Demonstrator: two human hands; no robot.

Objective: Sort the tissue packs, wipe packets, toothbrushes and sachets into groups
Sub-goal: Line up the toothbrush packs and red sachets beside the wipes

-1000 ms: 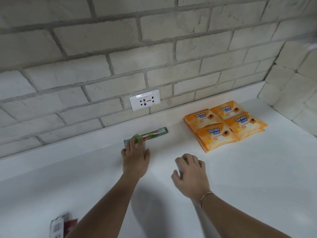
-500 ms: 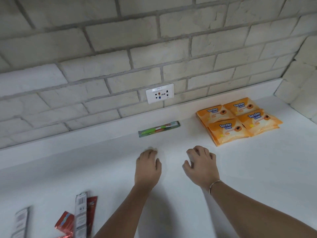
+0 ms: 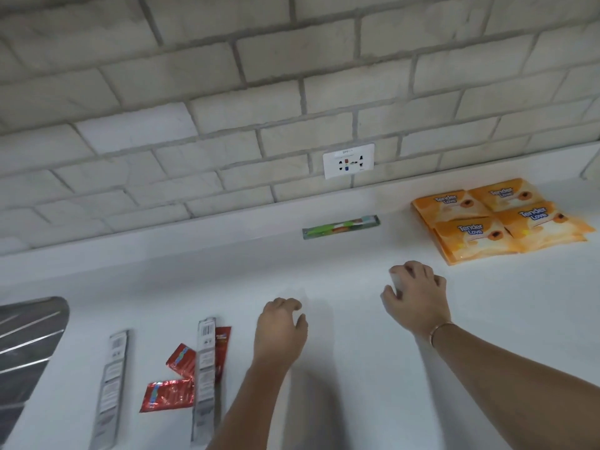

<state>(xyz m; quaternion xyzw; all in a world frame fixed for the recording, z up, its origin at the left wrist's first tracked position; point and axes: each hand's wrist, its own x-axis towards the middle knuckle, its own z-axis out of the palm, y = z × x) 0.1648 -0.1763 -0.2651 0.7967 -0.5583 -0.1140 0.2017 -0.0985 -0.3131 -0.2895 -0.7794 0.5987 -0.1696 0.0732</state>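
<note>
With your left grip (image 3: 281,332) and right grip (image 3: 415,297) both loosely curled and empty over the worktop (image 3: 357,384), snatching the long grey toothbrush pack (image 3: 206,378) lying just left of the left grip could drag the crinkled red sachets (image 3: 168,393) it overlaps and scatter them.

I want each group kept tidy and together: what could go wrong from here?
The grey toothbrush pack lies over the red sachets; lifting it may drag them along. The green toothbrush sits alone by the wall, far from that pack and the other grey pack, so the group could end up split.
</note>
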